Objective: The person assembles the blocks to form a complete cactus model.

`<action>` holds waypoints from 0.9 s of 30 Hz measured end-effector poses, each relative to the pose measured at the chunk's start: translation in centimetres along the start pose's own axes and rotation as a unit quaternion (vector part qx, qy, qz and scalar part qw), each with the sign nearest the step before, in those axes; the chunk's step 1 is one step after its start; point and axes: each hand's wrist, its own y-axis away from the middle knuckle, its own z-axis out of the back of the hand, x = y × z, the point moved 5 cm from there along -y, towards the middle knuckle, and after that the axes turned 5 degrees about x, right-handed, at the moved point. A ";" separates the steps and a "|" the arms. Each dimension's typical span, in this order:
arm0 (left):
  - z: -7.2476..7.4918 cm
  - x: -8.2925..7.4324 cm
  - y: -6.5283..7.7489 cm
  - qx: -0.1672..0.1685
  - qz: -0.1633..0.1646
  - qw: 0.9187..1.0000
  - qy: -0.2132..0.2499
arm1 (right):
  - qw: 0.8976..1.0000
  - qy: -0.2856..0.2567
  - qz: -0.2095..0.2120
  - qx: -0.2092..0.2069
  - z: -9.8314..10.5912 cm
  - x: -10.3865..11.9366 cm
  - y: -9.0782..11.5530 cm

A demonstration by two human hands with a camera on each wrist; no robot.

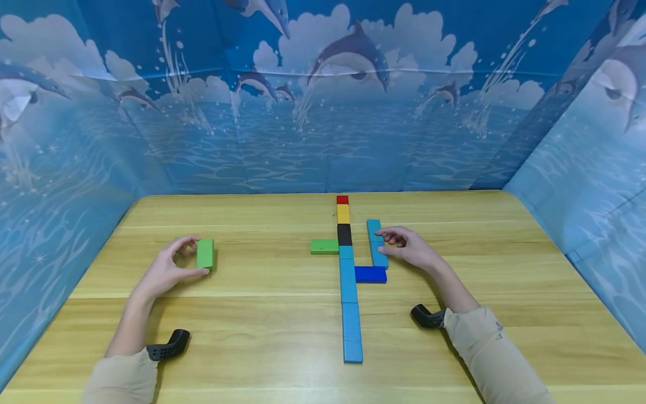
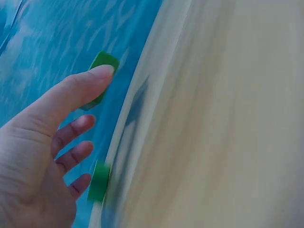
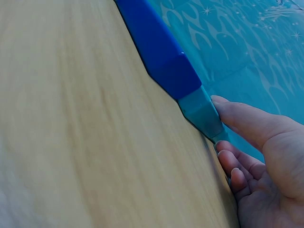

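A green block [image 1: 204, 253] is pinched between the thumb and fingers of my left hand [image 1: 164, 272], at the left of the table. In the left wrist view the thumb lies along that green block [image 2: 96, 97]. My right hand [image 1: 411, 247] is at two light blue blocks [image 1: 374, 226] laid end to end. Its thumb and index fingertips overlap them, and the other fingers curl loosely beside them. In the right wrist view the thumb tip meets the edge of a light blue block [image 3: 202, 111]. A dark blue block [image 1: 370, 274] lies at their near end.
A line of flat blocks runs from near to far: light blue blocks [image 1: 352, 333], a black block [image 1: 344, 234], a yellow block [image 1: 343, 214] and a red block [image 1: 342, 200]. Another green block [image 1: 324, 247] abuts its left side. Dolphin-print cloth [image 1: 323, 146] hangs behind the wooden table [image 1: 242, 342].
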 end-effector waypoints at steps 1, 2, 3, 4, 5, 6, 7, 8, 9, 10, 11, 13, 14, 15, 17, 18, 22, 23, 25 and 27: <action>-0.4 -0.4 -0.6 0.001 -0.006 1.000 0.004 | 1.000 0.000 -0.001 0.001 0.0 0.4 0.1; -0.9 -0.9 -1.2 0.002 -0.011 1.000 0.010 | 1.000 0.000 -0.001 0.003 -0.1 0.8 0.2; -1.4 -1.3 -1.8 0.003 -0.015 1.000 0.015 | 1.000 -0.001 -0.005 0.003 -0.1 1.0 0.3; -1.8 -1.7 -2.4 0.005 -0.018 1.000 0.017 | 1.000 0.000 -0.006 0.003 -0.1 1.1 0.3; -2.4 -2.0 -3.1 0.007 -0.019 1.000 0.024 | 1.000 -0.001 -0.007 0.003 -0.1 1.3 0.4; -2.9 -2.4 -3.7 0.008 -0.019 0.999 0.029 | 1.000 -0.001 -0.008 0.003 -0.2 1.4 0.4; -3.4 -2.7 -4.3 0.010 -0.019 0.999 0.037 | 1.000 -0.002 -0.008 0.003 -0.2 1.4 0.4; -4.0 -3.0 -4.9 0.011 -0.020 0.999 0.044 | 1.000 -0.002 -0.008 0.004 -0.2 1.4 0.4; -4.6 -3.3 -5.5 0.012 -0.018 0.998 0.052 | 1.000 -0.002 -0.007 0.004 -0.2 1.4 0.4; -5.1 -3.6 -6.0 0.014 -0.017 0.998 0.060 | 1.000 -0.001 -0.007 0.004 -0.2 1.3 0.4; -5.7 -3.8 -6.6 0.016 -0.018 0.997 0.070 | 1.000 -0.001 -0.007 0.004 -0.2 1.3 0.3; -6.7 -4.3 -7.6 0.016 -0.019 0.996 0.084 | 1.000 0.000 -0.007 0.004 -0.2 1.1 0.2; -7.2 -4.6 -8.1 0.015 -0.018 0.996 0.089 | 1.000 0.000 -0.007 0.004 -0.2 1.1 0.2; -7.7 -4.8 -8.5 0.014 -0.019 0.995 0.092 | 1.000 -0.001 -0.007 0.005 -0.2 1.1 0.2; -8.4 -5.9 -9.1 0.015 -0.017 0.994 0.104 | 1.000 -0.005 -0.006 0.005 -0.2 1.0 0.2; -8.9 -6.1 -9.6 0.012 -0.018 0.994 0.105 | 1.000 -0.006 -0.006 0.006 -0.2 1.2 0.3; -10.5 -7.4 -10.9 0.005 -0.019 0.995 0.094 | 1.000 -0.012 -0.003 0.004 -0.1 0.5 0.1; -10.9 -7.7 -11.2 0.004 -0.020 0.996 0.086 | 1.000 -0.011 -0.002 0.003 -0.1 0.0 0.0; -11.8 -7.8 -11.9 0.002 -0.025 0.997 0.070 | 1.000 -0.010 0.001 0.000 0.0 -1.1 -0.4; -12.4 -8.4 -12.3 0.005 -0.029 0.998 0.059 | 1.000 -0.009 0.006 -0.003 0.0 -2.0 -0.7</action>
